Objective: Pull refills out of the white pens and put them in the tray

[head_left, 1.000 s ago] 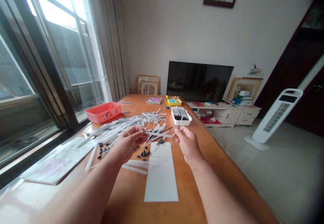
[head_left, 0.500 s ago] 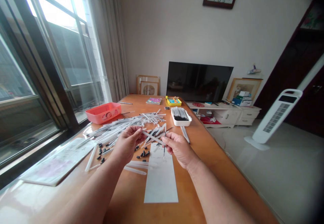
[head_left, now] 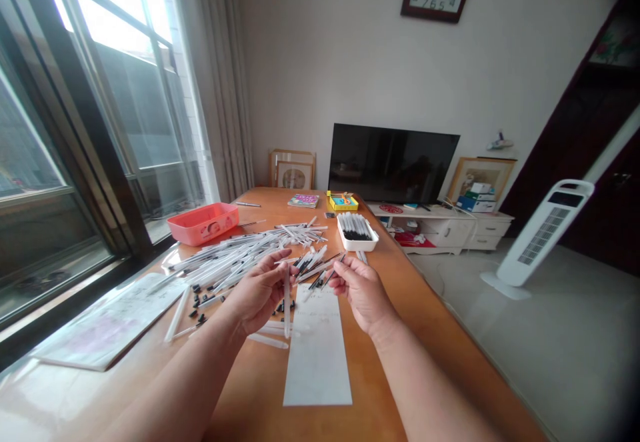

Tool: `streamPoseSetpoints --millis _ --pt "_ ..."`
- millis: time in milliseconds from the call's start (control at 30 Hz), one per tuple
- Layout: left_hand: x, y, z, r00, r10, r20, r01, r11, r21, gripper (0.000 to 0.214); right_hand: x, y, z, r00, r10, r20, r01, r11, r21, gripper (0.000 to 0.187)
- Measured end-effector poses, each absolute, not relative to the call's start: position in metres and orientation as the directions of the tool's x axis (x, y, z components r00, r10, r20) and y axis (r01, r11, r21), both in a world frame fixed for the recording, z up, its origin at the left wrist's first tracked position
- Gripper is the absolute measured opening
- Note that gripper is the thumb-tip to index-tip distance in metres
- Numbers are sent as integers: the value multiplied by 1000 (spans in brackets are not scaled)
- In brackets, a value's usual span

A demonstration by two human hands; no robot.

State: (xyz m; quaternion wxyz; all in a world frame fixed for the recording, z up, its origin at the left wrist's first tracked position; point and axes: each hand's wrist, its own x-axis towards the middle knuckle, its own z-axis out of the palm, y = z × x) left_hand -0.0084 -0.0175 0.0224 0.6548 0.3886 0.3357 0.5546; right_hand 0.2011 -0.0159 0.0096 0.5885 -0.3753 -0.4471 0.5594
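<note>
My left hand [head_left: 265, 287] pinches a translucent pen barrel [head_left: 287, 305], which hangs nearly upright beside the paper's left edge. Between the fingertips of my right hand [head_left: 361, 287] is a thin dark pen refill [head_left: 329, 277], slanting down to the left. The two hands are a short way apart above a white strip of paper [head_left: 319, 362]. Behind them lies a pile of pen parts [head_left: 245, 250], mostly clear barrels. Small black pen caps [head_left: 201, 318] are scattered left of my left hand, and others are partly hidden behind it.
A white tray [head_left: 358, 245] of black-ended pens stands at the back right, a red plastic box [head_left: 203, 225] at the back left. A booklet [head_left: 107, 325] lies at the left. Farther back are a yellow box [head_left: 343, 206] and a pink booklet [head_left: 303, 201].
My hands have moved apart. The barrel in my left hand has swung from a slant across to my right hand to hanging upright. The refill in my right hand has tilted.
</note>
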Motion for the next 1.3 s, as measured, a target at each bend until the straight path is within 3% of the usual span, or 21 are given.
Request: streamPoseSetpoints --millis 100,233,1300 --pt "-1 -26 23 305 951 -54 -396 178 901 51 207 -15 13 6 994 107 -441 99 -892 26" --pt "7 -34 26 412 908 -76 -334 228 915 57 209 -17 16 20 992 128 -473 122 -873 27" --pt "12 -33 28 457 887 -64 -277 210 938 45 194 -31 22 -125 981 151 -275 112 -955 32"
